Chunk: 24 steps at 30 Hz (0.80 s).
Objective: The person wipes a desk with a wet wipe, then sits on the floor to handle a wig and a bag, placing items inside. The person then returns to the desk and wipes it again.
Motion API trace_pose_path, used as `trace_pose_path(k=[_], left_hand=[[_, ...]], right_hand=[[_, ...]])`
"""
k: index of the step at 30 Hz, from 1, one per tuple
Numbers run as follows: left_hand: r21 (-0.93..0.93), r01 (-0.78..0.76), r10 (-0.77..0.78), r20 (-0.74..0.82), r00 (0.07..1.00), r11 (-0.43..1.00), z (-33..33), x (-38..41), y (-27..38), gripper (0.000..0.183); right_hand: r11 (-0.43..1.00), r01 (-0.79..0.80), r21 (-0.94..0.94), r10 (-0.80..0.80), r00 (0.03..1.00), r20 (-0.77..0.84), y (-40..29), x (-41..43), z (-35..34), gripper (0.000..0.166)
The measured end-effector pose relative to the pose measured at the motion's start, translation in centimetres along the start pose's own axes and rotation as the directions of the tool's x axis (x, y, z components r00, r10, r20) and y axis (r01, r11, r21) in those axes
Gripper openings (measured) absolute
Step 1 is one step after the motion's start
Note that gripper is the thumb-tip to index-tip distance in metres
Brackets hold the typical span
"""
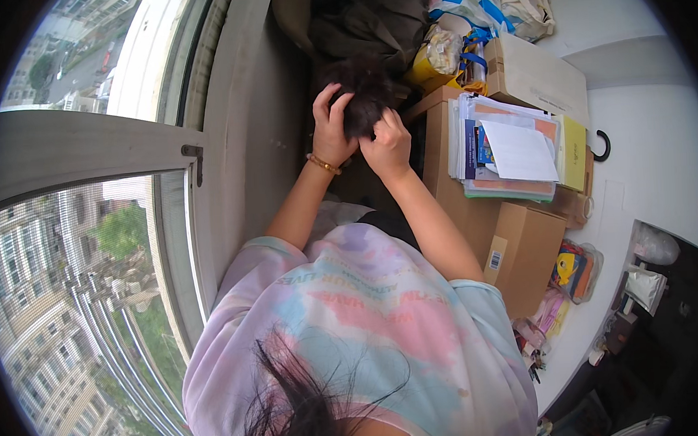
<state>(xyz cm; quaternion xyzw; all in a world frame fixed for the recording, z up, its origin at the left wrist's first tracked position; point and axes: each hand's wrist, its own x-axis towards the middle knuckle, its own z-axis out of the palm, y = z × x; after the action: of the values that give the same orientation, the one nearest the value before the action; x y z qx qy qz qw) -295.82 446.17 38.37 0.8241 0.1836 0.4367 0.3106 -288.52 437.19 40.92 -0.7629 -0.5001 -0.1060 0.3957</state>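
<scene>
A rounded mass of short dark hair (357,93) lies before me, above my lap. The picture does not settle whether it is a head or a separate hairy thing. On its left side, my left hand (331,127), with a beaded bracelet (323,164) at the wrist, has its curved fingers in the hair. My right hand (387,142) grips the hair at the near right edge, with its fingers bent. The two thumbs come close together at the near edge, and the fingertips are partly hidden in the hair.
A window frame (195,167) runs along the left. To the right are cardboard boxes (528,250), a stack of papers and folders (520,150) and a white ledge (647,155). Bags (471,7) and dark cloth (368,21) lie beyond.
</scene>
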Motion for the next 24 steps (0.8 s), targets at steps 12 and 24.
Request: trace_pose_path(k=[12,24], left_hand=[[-0.087,0.206,-0.216,-0.124,0.969,0.975,0.6,1.4,-1.8,0.084],[-0.278,0.535,-0.479,0.249,0.842,0.798,1.1,3.3,-0.7,0.068]], right_hand=[[0.777,-0.428,0.461,0.481,0.877,0.003,2.1,2.1,-2.2,0.020],[0.110,-0.433,0.895,0.672,0.696,0.254,10.0,1.8,-2.0,0.034]])
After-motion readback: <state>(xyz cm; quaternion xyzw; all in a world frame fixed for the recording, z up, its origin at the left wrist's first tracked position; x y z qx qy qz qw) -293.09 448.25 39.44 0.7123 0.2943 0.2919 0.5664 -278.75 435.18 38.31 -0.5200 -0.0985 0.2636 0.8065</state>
